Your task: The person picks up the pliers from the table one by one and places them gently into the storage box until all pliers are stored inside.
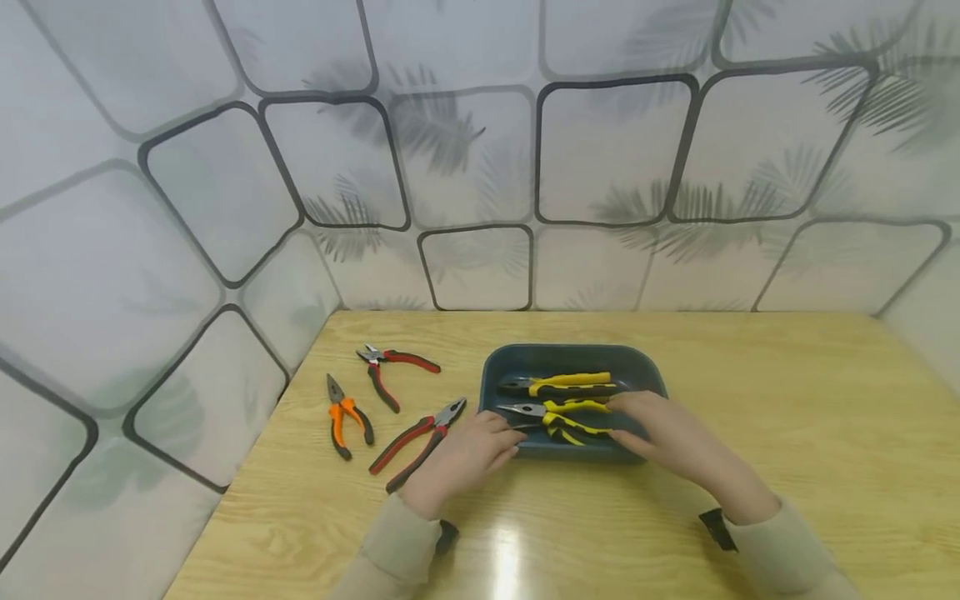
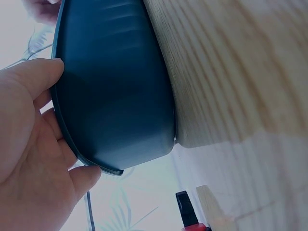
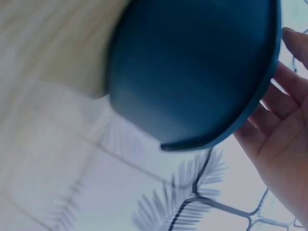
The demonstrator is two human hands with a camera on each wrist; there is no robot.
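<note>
A dark blue tray [image 1: 525, 358] holds pliers with yellow-and-black handles. Across its middle lie needle-nose pliers [image 1: 532, 410], jaws toward the left; another pair [image 1: 562, 382] lies behind them. My right hand [image 1: 667, 433] reaches over the tray's right front rim, with fingers and thumb at the ends of the needle-nose pliers' two handles. At the left front corner, my left hand [image 1: 468, 450] holds the tray's rim. In the left wrist view its thumb [image 2: 50, 72] rests on the edge, the middle fingers partly hidden behind the wall. The right fingertips are hidden behind the wall in the right wrist view.
Left of the tray lie red-and-black pliers [image 1: 432, 423], close to my left hand. Farther back are red-handled cutters [image 1: 378, 357], spread apart, and small orange-and-black pliers [image 1: 339, 406] lie near the left table edge. A patterned wall [image 1: 480, 267] stands behind the wooden table [image 1: 787, 400].
</note>
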